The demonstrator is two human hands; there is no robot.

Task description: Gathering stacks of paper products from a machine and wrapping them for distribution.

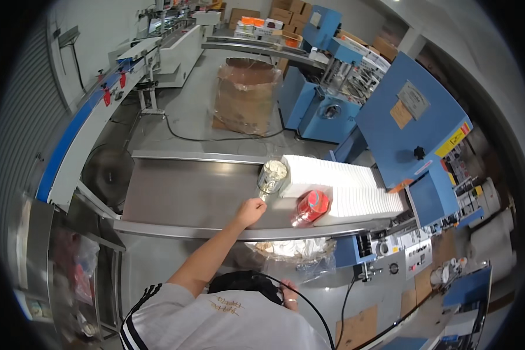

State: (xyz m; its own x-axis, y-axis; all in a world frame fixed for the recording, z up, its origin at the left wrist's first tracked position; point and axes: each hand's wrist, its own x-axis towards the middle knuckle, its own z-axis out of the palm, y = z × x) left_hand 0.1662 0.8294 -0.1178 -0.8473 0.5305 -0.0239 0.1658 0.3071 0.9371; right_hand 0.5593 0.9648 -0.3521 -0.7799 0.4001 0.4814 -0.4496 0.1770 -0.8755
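My left hand (pixel 252 213) reaches over a steel trough, its fingers closed at the near side of a clear jar-like container (pixel 272 178). Pale, crumpled material shows inside that container. What the fingertips pinch, if anything, is too small to make out. Against the container's right side stands the far row of thin white sheets, like folded tissues (pixel 332 175). A nearer white row (pixel 364 203) ends at a red round-topped container (pixel 312 205) wrapped in clear plastic. Down by my waist is my right hand (pixel 289 293), partly hidden by my body; its fingers do not show clearly.
The trough's near rail (pixel 175 232) runs in front of me, above a plastic-lined bin (pixel 291 249) of white scraps. A blue machine (pixel 414 111) rises at the right end. Beyond the trough stands a large lined carton (pixel 245 99); a blue-edged conveyor (pixel 79 131) lies left.
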